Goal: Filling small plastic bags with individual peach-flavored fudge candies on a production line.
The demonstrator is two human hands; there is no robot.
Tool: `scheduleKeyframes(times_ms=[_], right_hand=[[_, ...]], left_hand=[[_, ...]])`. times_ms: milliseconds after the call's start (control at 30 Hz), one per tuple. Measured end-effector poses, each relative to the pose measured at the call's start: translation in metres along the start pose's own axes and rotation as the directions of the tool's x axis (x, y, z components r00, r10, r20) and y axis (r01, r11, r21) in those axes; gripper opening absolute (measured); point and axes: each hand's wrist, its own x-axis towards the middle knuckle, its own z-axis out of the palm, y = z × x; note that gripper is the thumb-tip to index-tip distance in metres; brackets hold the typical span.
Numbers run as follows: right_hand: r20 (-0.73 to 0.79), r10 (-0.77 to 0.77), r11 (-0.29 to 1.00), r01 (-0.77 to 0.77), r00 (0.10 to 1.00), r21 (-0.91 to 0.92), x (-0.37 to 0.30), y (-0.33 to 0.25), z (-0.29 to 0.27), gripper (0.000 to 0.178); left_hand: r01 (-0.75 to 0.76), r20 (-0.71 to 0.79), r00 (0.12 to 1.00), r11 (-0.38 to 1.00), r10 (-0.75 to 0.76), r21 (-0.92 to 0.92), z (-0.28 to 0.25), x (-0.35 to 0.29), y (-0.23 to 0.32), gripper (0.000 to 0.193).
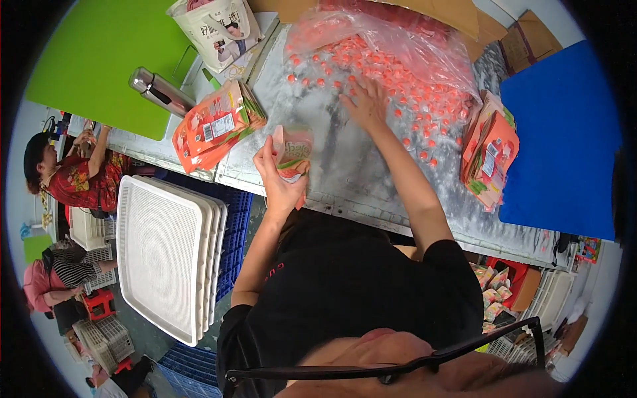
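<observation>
My left hand grips a small printed pouch upright near the table's front edge, fingers wrapped round its side. Whether anything is inside the pouch cannot be seen. Farther off and to the right, my right hand reaches over the table with its fingers spread, at the near border of a heap of small red wrapped candies. No candy shows in that hand, though its palm is hidden. Behind the heap, a large clear plastic bag lies with more red candies in it.
Stacks of flat orange pouches lie left and right on the table. A steel flask and a white bag stand at the far left. A blue panel rises at right. White trays are stacked at lower left; co-workers sit beyond.
</observation>
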Motion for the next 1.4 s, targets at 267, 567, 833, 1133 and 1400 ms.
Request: scheduleKeyframes(times_ms=[267, 567, 833, 1133, 1400], right_hand=[[0.267, 0.048, 0.992, -0.014, 0.963, -0.125, -0.051, 0.001, 0.026, 0.053], [0.201, 0.276, 0.757, -0.342, 0.94, 0.557, -0.056, 0.012, -0.037, 0.045], [0.314, -0.191, 0.974, 0.219, 0.93, -0.058, -0.073, -0.022, -0.013, 0.062], [0.317, -0.33, 0.942, 0.334, 0.889, 0.045, -0.045, -0.05, 0.033, 0.053], [0.113, -0.288, 0.936, 0.254, 0.951, 0.245, -0.063, -0.041, 0.037, 0.018]], left_hand=[[0.072, -0.004, 0.997, 0.997, -0.072, -0.012, -0.007, -0.007, -0.008, 0.098], [0.098, -0.003, 0.995, 0.993, -0.099, -0.058, -0.021, -0.002, -0.018, 0.096], [0.108, -0.033, 0.993, 0.991, -0.11, -0.08, -0.026, -0.004, -0.021, 0.096], [0.081, -0.032, 0.996, 0.996, -0.082, -0.033, -0.028, -0.002, -0.017, 0.095], [0.056, 0.024, 0.998, 0.997, -0.058, 0.059, -0.023, 0.0, -0.015, 0.1]])
